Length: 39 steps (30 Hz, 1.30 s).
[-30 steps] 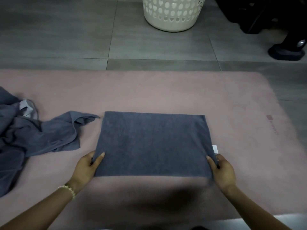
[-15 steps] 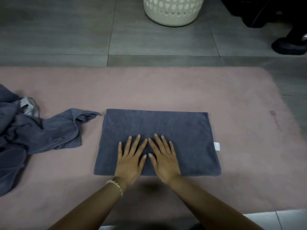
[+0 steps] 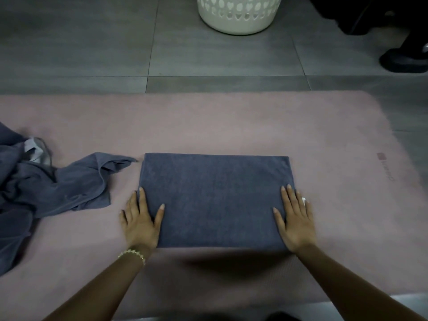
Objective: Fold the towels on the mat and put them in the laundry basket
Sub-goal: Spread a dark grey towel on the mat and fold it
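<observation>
Folded towel (image 3: 217, 200) — grey terry rectangle on pink mat (image 3: 208, 123); left hand (image 3: 141, 218) and right hand (image 3: 295, 218) flat on its side edges, grip released. Rumpled towels (image 3: 46, 188) left; perforated laundry basket (image 3: 238, 17) far.

Pink mat (image 3: 208, 126) on grey tiled floor (image 3: 92, 42), folded towel (image 3: 215, 200), crumpled towels (image 3: 46, 188), white basket (image 3: 238, 17) beyond.

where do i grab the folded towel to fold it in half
Probably the two short side edges, one from each side. The folded towel lies flat as a wide rectangle, and the left hand and right hand rest flat on those ends.
</observation>
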Each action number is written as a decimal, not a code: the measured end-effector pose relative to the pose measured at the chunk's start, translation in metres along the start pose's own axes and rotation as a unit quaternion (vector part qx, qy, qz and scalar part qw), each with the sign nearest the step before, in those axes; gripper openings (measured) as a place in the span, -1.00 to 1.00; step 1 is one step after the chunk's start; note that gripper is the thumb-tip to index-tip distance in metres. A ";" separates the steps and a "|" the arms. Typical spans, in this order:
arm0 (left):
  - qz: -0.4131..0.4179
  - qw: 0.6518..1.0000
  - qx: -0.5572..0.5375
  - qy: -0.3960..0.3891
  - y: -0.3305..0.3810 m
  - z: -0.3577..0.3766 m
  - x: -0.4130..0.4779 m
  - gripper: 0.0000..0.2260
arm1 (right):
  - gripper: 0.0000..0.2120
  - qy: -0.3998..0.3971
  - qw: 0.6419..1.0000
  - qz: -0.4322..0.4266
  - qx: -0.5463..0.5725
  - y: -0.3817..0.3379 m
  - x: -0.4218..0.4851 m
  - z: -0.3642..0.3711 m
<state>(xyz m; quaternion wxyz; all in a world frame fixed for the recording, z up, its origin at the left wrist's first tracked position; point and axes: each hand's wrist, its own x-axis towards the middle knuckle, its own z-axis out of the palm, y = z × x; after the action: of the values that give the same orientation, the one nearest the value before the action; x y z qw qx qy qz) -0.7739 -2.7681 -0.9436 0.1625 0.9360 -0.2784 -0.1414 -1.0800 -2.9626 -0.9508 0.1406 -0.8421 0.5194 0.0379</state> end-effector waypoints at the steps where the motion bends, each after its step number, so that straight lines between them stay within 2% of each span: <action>1: -0.005 0.999 -0.030 0.020 0.001 -0.002 0.003 -0.34 | -0.32 -0.003 1.000 0.001 -0.001 0.000 0.000 0.000; 3: -0.025 0.997 -0.071 0.027 0.000 -0.007 0.014 -0.36 | -0.32 -0.008 1.000 0.000 -0.005 -0.001 0.000 -0.001; 5: -0.062 0.994 -0.088 -0.008 -0.007 -0.014 0.031 -0.41 | -0.31 -0.008 1.000 -0.004 -0.002 -0.001 0.001 -0.003; 8: -0.100 0.974 -0.164 -0.122 -0.012 -0.034 0.052 -0.57 | -0.29 -0.015 1.000 -0.001 0.006 -0.004 0.000 -0.006; 10: -0.107 0.944 -0.230 -0.210 -0.001 -0.051 0.054 -0.64 | -0.26 -0.010 1.000 0.003 0.016 -0.010 0.002 -0.009; 12: -0.054 0.912 -0.307 -0.268 0.018 -0.067 0.053 -0.51 | -0.30 0.046 0.997 -0.023 0.057 -0.019 0.002 -0.014; 14: 0.016 0.887 -0.346 -0.306 0.048 -0.077 0.045 -0.45 | -0.47 0.097 0.982 -0.054 0.155 -0.031 0.001 -0.020; 15: 0.055 0.876 -0.354 -0.323 0.063 -0.076 0.039 -0.41 | -0.59 0.089 0.967 -0.045 0.233 -0.037 0.002 -0.024; 16: 0.092 0.860 -0.362 -0.346 0.079 -0.075 0.033 -0.37 | -0.68 0.058 0.944 -0.008 0.324 -0.045 0.004 -0.027; 17: 0.120 0.844 -0.365 -0.374 0.097 -0.071 0.025 -0.36 | -0.72 0.013 0.907 0.046 0.419 -0.053 0.008 -0.032; 18: 0.135 0.827 -0.371 -0.400 0.113 -0.066 0.018 -0.38 | -0.67 -0.026 0.857 0.108 0.504 -0.060 0.013 -0.037; 20: 0.094 0.798 -0.388 -0.452 0.142 -0.059 0.003 -0.52 | -0.50 -0.100 0.742 0.223 0.624 -0.069 0.022 -0.048; 21: 0.076 0.802 -0.387 -0.447 0.149 -0.053 -0.002 -0.60 | -0.43 -0.136 0.693 0.256 0.660 -0.069 0.024 -0.051; 22: 0.099 0.828 -0.371 -0.410 0.152 -0.046 -0.005 -0.64 | -0.38 -0.165 0.657 0.275 0.683 -0.068 0.025 -0.053; 23: 0.142 0.867 -0.316 -0.358 0.150 -0.039 -0.005 -0.66 | -0.35 -0.184 0.639 0.282 0.692 -0.068 0.025 -0.053; 24: 0.198 0.899 -0.246 -0.303 0.144 -0.033 -0.004 -0.65 | -0.36 -0.183 0.645 0.282 0.686 -0.070 0.025 -0.052; 25: 0.260 0.915 -0.162 -0.261 0.134 -0.025 -0.002 -0.58 | -0.43 -0.166 0.668 0.279 0.670 -0.075 0.025 -0.049; 26: 0.309 0.915 -0.090 -0.242 0.126 -0.017 -0.001 -0.44 | -0.53 -0.135 0.709 0.267 0.639 -0.080 0.024 -0.044; 28: 0.353 0.904 -0.010 -0.241 0.114 -0.002 -0.001 -0.18 | -0.74 -0.035 0.806 0.222 0.548 -0.091 0.023 -0.033; 29: 0.372 0.900 0.028 -0.227 0.113 0.004 -0.002 -0.15 | -0.82 0.017 0.834 0.191 0.518 -0.093 0.022 -0.031; 32: 0.402 0.892 0.084 -0.188 0.121 0.015 -0.001 -0.23 | -0.77 0.117 0.855 0.131 0.488 -0.083 0.023 -0.037; 35: 0.417 0.880 0.108 -0.200 0.137 0.029 0.002 -0.30 | -0.78 0.132 0.860 0.135 0.475 -0.055 0.029 -0.046; 39: 0.425 0.860 0.186 -0.213 0.161 0.049 0.000 -0.43 | -0.79 0.124 0.852 0.182 0.475 -0.022 0.032 -0.042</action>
<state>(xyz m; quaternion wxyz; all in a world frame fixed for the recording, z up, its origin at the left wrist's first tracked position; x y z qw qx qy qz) -0.8683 -2.9065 -0.9265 -0.0341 0.6867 -0.6980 -0.2003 -1.0491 -2.9928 -0.9129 0.4483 -0.5605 0.6315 -0.2935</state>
